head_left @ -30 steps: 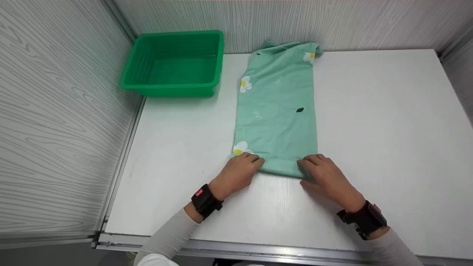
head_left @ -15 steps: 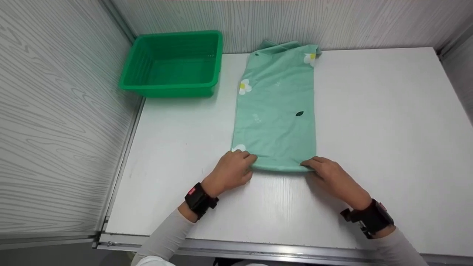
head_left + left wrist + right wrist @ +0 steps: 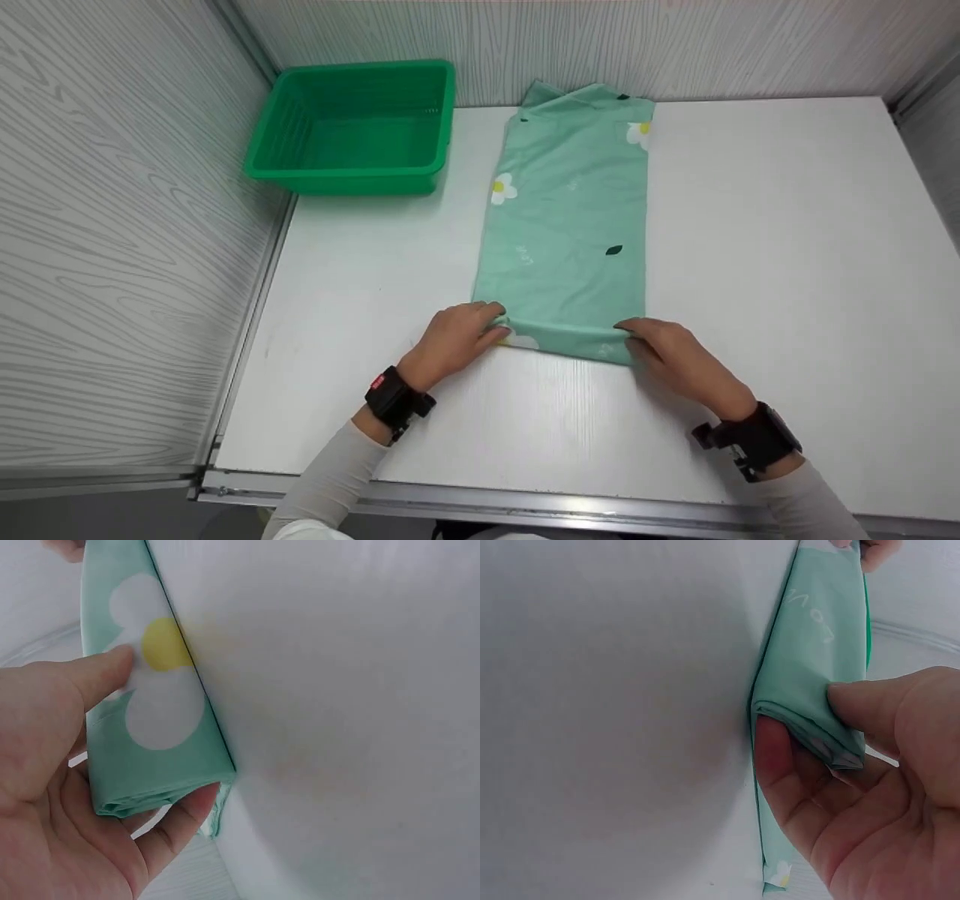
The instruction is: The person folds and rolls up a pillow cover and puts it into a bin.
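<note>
Closest to me, a person's pale grey sleeves (image 3: 330, 465) reach in over the metal edge (image 3: 562, 504) of a white table (image 3: 795, 270). Each wrist wears a black strapped device (image 3: 394, 399). The left hand (image 3: 451, 336) pinches the left end of a folded band at the near side of a mint-green cloth (image 3: 566, 225): thumb against a white flower with a yellow centre, fingers curled beneath the layers. The right hand (image 3: 684, 361) grips the band's right end likewise, its thumb near pale lettering and its fingers curled under the fold. The cloth lies lengthwise on the table, away from the person, printed with daisies and small dark leaves, lightly wrinkled. Its uneven far end reaches the back wall (image 3: 712, 49), which has a grey wood-grain pattern. Left of that end, apart from the cloth, a green plastic basket (image 3: 360, 185) stands upright in the far left corner.
</note>
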Tool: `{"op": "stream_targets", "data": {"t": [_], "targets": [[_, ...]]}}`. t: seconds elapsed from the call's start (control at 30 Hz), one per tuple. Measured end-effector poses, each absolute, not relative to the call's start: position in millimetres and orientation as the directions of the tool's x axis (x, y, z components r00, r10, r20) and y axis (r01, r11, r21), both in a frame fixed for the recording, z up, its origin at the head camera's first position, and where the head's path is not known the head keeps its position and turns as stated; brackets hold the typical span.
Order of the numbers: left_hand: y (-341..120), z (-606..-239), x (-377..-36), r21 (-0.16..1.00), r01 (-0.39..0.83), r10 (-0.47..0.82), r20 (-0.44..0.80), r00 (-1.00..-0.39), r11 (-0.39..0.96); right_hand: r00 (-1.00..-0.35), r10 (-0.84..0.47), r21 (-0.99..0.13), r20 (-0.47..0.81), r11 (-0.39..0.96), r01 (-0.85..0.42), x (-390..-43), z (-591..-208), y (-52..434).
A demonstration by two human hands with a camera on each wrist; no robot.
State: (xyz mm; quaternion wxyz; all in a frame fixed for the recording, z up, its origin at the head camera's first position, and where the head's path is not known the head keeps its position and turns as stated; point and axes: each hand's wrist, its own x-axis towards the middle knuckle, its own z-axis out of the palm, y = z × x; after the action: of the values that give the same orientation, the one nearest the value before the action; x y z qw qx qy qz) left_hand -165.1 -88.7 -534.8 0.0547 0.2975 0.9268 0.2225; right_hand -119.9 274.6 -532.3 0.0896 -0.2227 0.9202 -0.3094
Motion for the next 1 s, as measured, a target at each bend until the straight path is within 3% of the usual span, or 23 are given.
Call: {"op": "stream_targets", "data": {"t": [0.17,0.3,0.47,0.57,0.77,1.0], "targets": [[-88,-535,-171,0.447,0.486,0.531,0.027,-0.847,0.751,-0.904,-0.427,-0.602,-0.032,0.73,-0.323,-122,-532,274],[-88,-534,-172,0.327,0.527,0.53,0.088,-0.844,0.785,-0.921,-0.388,-0.562,0.039,0.754,-0.341,-124,-531,272],[-83,-530,-167,0.148,0.626,0.603,0.174,-0.779,0.766,-0.91,-0.375,-0.491,0.179,0.767,-0.413,-126,-531,269],[-77,-528,-164,0.104,0.681,0.659,0.183,-0.729,0.725,-0.887,-0.387,-0.421,0.251,0.782,-0.46,-127,-532,269],[-70,-529,-162,0.125,0.697,0.681,0.149,-0.717,0.706,-0.824,-0.459,-0.348,0.331,0.752,-0.559,-127,-531,266],[-67,-532,-167,0.122,0.689,0.671,0.16,-0.724,0.715,-0.787,-0.569,-0.353,0.238,0.704,-0.616,-122,-531,263]]}}
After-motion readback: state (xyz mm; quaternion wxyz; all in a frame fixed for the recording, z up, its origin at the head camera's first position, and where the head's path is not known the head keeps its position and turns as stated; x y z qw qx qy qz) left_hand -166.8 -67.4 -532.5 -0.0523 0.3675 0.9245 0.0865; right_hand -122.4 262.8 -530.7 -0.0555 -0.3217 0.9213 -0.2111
